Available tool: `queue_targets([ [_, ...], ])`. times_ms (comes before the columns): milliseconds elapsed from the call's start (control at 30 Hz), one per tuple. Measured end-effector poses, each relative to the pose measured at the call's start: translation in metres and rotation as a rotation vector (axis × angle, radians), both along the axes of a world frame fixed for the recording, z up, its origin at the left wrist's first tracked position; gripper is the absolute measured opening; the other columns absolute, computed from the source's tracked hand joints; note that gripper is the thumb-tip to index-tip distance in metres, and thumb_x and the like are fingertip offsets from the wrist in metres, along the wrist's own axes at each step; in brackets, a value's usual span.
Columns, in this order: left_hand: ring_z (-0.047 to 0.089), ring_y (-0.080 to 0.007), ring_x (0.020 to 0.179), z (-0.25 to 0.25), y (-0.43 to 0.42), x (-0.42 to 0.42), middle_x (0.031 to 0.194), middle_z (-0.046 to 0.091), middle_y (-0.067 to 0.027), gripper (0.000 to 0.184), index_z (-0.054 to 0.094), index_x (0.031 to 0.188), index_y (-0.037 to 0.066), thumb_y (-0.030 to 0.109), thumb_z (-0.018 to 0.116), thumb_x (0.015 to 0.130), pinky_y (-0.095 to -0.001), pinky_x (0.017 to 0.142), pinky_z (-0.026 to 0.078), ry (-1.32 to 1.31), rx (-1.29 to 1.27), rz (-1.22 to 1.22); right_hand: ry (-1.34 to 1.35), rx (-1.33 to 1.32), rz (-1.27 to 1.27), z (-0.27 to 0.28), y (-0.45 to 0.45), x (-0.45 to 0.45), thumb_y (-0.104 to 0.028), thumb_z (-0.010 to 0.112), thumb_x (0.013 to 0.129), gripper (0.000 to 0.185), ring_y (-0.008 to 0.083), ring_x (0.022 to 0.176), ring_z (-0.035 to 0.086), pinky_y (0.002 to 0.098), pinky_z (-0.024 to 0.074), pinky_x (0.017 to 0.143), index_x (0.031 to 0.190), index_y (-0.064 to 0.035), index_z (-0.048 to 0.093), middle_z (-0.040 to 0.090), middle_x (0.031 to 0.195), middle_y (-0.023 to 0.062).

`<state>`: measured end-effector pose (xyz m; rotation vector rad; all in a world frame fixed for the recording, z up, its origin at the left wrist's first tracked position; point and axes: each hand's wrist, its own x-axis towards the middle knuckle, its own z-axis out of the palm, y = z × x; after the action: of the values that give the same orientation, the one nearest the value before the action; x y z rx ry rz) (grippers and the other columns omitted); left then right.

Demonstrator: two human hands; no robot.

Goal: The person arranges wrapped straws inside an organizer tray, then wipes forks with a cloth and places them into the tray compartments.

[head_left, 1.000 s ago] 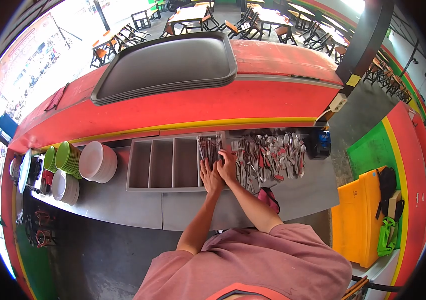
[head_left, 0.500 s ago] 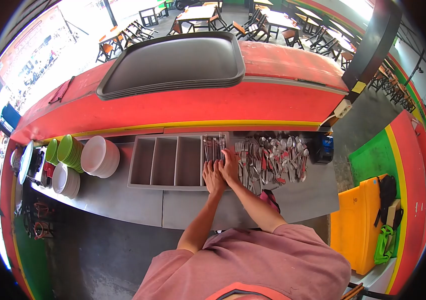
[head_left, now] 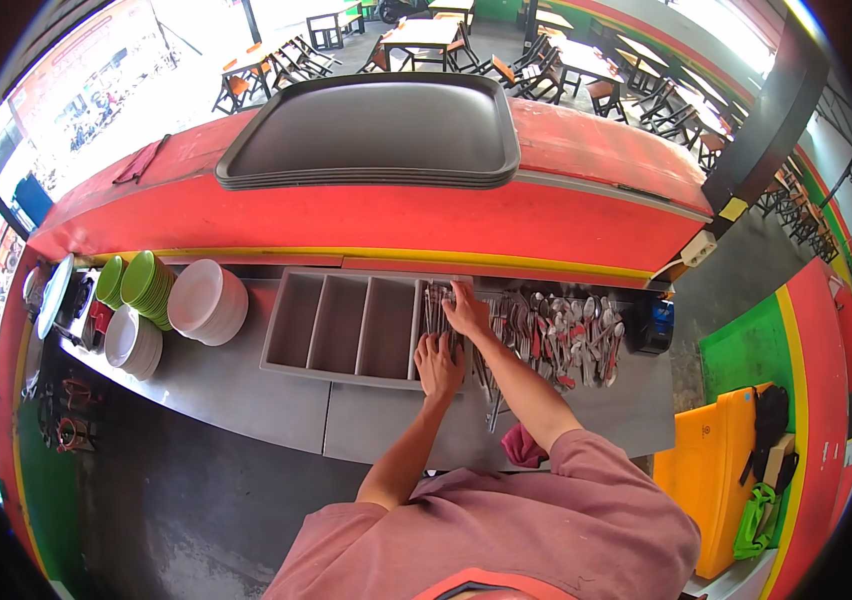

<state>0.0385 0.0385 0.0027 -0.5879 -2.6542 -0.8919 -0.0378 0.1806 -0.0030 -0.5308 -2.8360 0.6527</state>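
A grey cutlery tray (head_left: 289, 368) with several compartments lies on the metal counter. In its rightmost compartment are forks (head_left: 434, 308), heads toward the far side. My left hand (head_left: 439, 368) rests over the near end of that compartment, fingers apart and bent down onto the fork handles. My right hand (head_left: 465, 312) is at the compartment's far right side, fingers stretched beside the fork heads; some fingertips are hidden. Just right of the tray a loose pile of spoons and forks (head_left: 571, 335) covers the counter. The tray's other compartments hold nothing visible.
Stacked dark serving trays (head_left: 376, 130) lie on the red ledge (head_left: 606, 215) beyond the counter. White bowls (head_left: 208, 303) and green bowls (head_left: 147, 288) are stacked at left. A pink cloth (head_left: 522, 446) hangs at the near edge. A black-and-blue container (head_left: 651, 325) stands at right.
My left hand has drawn back toward the near end of the compartment. My right hand has moved farther up its right side, so the hands are now apart. The whole view has shifted slightly.
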Motion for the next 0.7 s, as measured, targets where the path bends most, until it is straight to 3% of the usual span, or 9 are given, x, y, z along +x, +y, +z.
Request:
queue_targets([
  [33, 0.044, -0.0355, 0.127, 0.002, 0.0, 0.0, 0.126, 0.055, -0.0163, 0.043, 0.059, 0.123, 0.005, 0.03, 0.06, 0.087, -0.0484, 0.106, 0.033, -0.003, 0.003, -0.001, -0.075, -0.012, 0.003, 0.004, 0.002, -0.003, -0.047, 0.049, 0.095, 0.059, 0.0302, 0.109, 0.063, 0.0465, 0.0538, 0.084, 0.143, -0.0146, 0.042, 0.045, 0.146, 0.0045],
  [233, 0.044, -0.0356, 0.126, -0.001, -0.001, 0.0, 0.123, 0.055, -0.0158, 0.043, 0.059, 0.121, 0.005, 0.029, 0.064, 0.085, -0.0492, 0.106, 0.032, 0.002, 0.023, -0.004, 0.005, -0.051, -0.013, -0.009, 0.007, -0.01, -0.042, 0.053, 0.092, 0.051, 0.0321, 0.108, 0.063, 0.049, 0.0508, 0.089, 0.133, -0.0124, 0.053, 0.056, 0.131, 0.0106],
  [333, 0.044, -0.0362, 0.126, 0.0, -0.001, -0.001, 0.124, 0.054, -0.0166, 0.043, 0.059, 0.12, 0.005, 0.029, 0.064, 0.084, -0.0495, 0.106, 0.032, 0.012, 0.033, 0.003, 0.02, -0.059, 0.021, -0.008, 0.004, 0.001, -0.043, 0.054, 0.094, 0.052, 0.0331, 0.108, 0.062, 0.0455, 0.0527, 0.088, 0.138, -0.0146, 0.05, 0.056, 0.133, 0.0098],
  [633, 0.044, -0.0368, 0.127, -0.002, -0.002, -0.001, 0.126, 0.054, -0.0175, 0.042, 0.06, 0.118, 0.005, 0.029, 0.064, 0.084, -0.0487, 0.107, 0.032, 0.003, 0.036, -0.003, 0.089, -0.075, -0.063, 0.001, -0.007, 0.004, -0.041, 0.058, 0.091, 0.055, 0.0364, 0.109, 0.061, 0.0473, 0.0517, 0.089, 0.135, -0.0092, 0.049, 0.056, 0.129, 0.0149],
  [700, 0.044, -0.0366, 0.127, 0.0, -0.002, -0.001, 0.126, 0.054, -0.0176, 0.042, 0.061, 0.117, 0.005, 0.029, 0.064, 0.084, -0.0483, 0.107, 0.032, -0.014, 0.033, -0.006, -0.01, -0.095, -0.015, 0.001, -0.001, 0.003, -0.042, 0.057, 0.092, 0.059, 0.0363, 0.111, 0.06, 0.047, 0.0513, 0.091, 0.14, -0.0096, 0.045, 0.053, 0.134, 0.0156],
])
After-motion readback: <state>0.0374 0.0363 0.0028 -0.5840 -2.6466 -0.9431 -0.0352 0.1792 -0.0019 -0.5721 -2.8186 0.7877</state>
